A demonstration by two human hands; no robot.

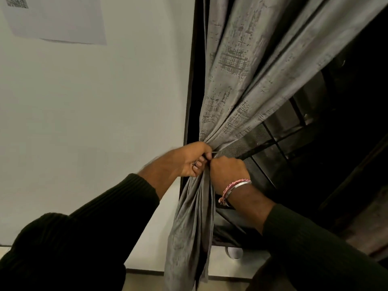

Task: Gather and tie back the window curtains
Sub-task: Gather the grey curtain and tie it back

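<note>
Left hand (194, 158): mine, fingers curled tight round the gathered neck of the curtain, thumb side up, at the left edge of the window.
Right hand (227, 172): mine, fist closed against the same bunch from the right, knuckles toward me; it appears to pinch a thin tie (214, 153) that runs between my two hands, though what the fingers hold is hidden.
Curtain (241, 80): grey fabric with darker crosshatch patches, drawn in from the upper right and cinched to a narrow waist between my hands; below the grip it hangs in loose folds down to the bottom of the frame, just beside the wall.
Window (294, 131): dark, with a mesh screen and black bars showing behind the curtain to the right of my hands.
Window frame (192, 80): black upright strip, directly left of the curtain.
Wristwear (235, 189): pink thread band and a silver bangle on my right wrist.
Sleeves (100, 223): dark ribbed knit on both forearms.
Wall (94, 112): pale, plain, left of the window.
Paper sheet (54, 19): white, fixed to the wall at upper left, a blurred printed block in its corner.
</note>
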